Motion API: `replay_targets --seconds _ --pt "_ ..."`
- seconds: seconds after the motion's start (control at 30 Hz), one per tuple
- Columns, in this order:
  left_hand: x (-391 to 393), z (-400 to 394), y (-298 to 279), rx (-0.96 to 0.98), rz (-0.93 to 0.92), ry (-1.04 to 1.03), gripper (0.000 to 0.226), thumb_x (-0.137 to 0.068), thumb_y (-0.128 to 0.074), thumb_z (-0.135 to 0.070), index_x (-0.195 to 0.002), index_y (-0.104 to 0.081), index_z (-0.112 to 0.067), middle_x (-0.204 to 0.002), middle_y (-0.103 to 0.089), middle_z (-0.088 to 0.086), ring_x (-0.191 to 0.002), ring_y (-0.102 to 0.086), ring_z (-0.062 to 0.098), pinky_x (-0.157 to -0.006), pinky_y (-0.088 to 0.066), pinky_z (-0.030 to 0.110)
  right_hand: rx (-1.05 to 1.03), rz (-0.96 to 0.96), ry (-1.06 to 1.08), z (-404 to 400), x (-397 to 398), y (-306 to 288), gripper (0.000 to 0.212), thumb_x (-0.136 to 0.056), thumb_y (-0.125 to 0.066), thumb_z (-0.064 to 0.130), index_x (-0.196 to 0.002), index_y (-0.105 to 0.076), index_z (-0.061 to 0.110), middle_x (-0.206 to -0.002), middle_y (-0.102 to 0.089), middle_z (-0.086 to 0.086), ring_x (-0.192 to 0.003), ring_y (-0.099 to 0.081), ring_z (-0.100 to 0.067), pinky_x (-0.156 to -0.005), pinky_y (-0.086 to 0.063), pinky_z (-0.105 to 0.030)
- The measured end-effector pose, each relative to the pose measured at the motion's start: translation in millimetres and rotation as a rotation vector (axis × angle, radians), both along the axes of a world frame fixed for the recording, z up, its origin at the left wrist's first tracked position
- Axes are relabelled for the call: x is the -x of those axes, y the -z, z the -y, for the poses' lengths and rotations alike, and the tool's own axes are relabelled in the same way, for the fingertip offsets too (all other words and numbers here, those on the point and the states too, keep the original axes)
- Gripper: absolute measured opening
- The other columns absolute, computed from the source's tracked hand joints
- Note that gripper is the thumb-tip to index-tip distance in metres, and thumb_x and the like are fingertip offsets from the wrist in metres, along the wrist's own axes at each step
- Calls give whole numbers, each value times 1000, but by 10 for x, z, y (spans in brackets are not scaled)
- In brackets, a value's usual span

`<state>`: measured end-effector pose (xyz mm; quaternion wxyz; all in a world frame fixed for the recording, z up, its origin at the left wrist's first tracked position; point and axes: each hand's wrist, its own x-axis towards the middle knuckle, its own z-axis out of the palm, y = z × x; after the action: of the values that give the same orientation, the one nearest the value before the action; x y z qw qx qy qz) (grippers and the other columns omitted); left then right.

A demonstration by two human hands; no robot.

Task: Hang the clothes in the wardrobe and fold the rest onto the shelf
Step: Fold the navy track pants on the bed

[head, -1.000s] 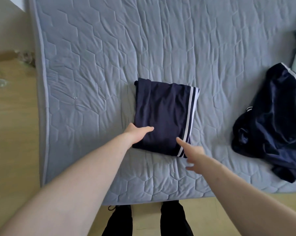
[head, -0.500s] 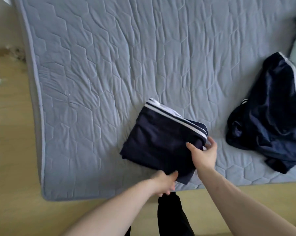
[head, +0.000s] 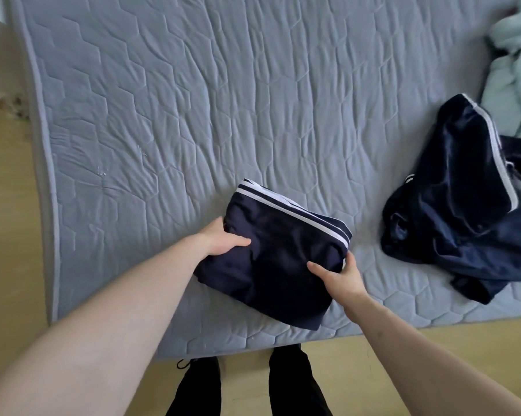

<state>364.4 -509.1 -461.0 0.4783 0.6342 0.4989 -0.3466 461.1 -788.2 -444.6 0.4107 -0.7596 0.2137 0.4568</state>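
Navy folded garment point(head: 277, 262) lies near the bed point(head: 193, 115) edge; my left hand point(head: 220, 238) and right hand point(head: 340, 277) pinch its sides. Soft, light cloth: I should support underneath.

Both my bare forearms reach forward from the near edge; my left hand point(head: 220, 240) grips the left side of the folded garment point(head: 271, 259), thumb lying on top; my right hand point(head: 340, 277) pinches its right edge, thumb on top, fingers curled round the side.
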Motion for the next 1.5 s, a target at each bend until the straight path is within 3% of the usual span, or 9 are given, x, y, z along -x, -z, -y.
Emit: replay_targets --seconds 0.13,0.33,0.57,0.67,0.87,0.97,1.17,1.3,1.5 --pt "147 292 -425 -20 138 -173 44 -87 -78 -27 -128 -63 -21 -118 -72 -2 -105 -68 21 -97 -52 35 -29 38 40 36 -68 -265 61 -80 -84 25 -132 -53 34 -117 -69 9 -105 -68 -16 -98 -56 -41" --pt "665 655 -1586 -61 234 -407 27 -90 -76 -24 -115 -67 -20 -104 -74 -6 -105 -70 20 -90 -54 32 -100 51 -63 177 -35 -1261 40 -84 -79 12 -112 -61 36 -113 -74 4 -104 -69 -16 -92 -55 -36" --pt "1368 790 -3440 -172 345 -434 25 -84 -76 -38 -107 -67 -34 -108 -74 -14 -105 -69 13 -98 -56 40 -234 17 -205 49 274 -2858 43 -87 -79 14 -123 -59 24 -116 -72 2 -102 -69 -12 -79 -54 -27" --pt "1710 841 -4064 -232 399 -477 33 -91 -74 -27 -120 -58 -32 -113 -67 -19 -106 -64 4 -97 -51 31 -274 22 -287 -80 453 -3406 53 -85 -81 22 -131 -55 28 -119 -70 4 -106 -68 -13 -83 -54 -30" --pt "2646 783 -4922 -327 496 -695 53 -79 -78 -39 -125 -53 -34 -121 -67 -17 -111 -66 5 -103 -53 44 -381 86 -475 -576 1061 -4354 64 -81 -86 26 -133 -48 35 -121 -66 9 -110 -66 -12 -92 -52 -32" --pt "3196 641 -5209 -397 543 -766 58 -85 -79 -28 -132 -45 -30 -126 -63 -12 -115 -63 7 -106 -50 45 -440 131 -561 -941 1531 -4706 71 -78 -88 29 -134 -45 38 -119 -66 13 -107 -67 -8 -89 -52 -28" --pt "4539 228 -5748 -525 689 -812 95 -94 -72 -20 -159 -8 -45 -147 -46 -24 -125 -49 -16 -109 -39 24 -541 222 -686 -1777 2699 -5252 76 -77 -88 25 -140 -47 36 -123 -67 8 -110 -67 -13 -97 -54 -37" --pt "5413 -28 -6085 -647 770 -839 75 -94 -67 -15 -151 -34 -52 -151 -46 -28 -139 -45 -3 -120 -36 37 -637 244 -748 -2331 3512 -5583 73 -80 -86 19 -142 -47 33 -119 -68 7 -105 -67 -10 -87 -52 -31" --pt "6397 -359 -6544 -809 790 -967 49 -92 -68 -6 -127 -58 -39 -118 -71 -13 -110 -68 11 -103 -52 47 -744 256 -888 -3130 4426 -6069 64 -81 -84 17 -135 -53 32 -116 -71 4 -103 -70 -16 -83 -55 -34"
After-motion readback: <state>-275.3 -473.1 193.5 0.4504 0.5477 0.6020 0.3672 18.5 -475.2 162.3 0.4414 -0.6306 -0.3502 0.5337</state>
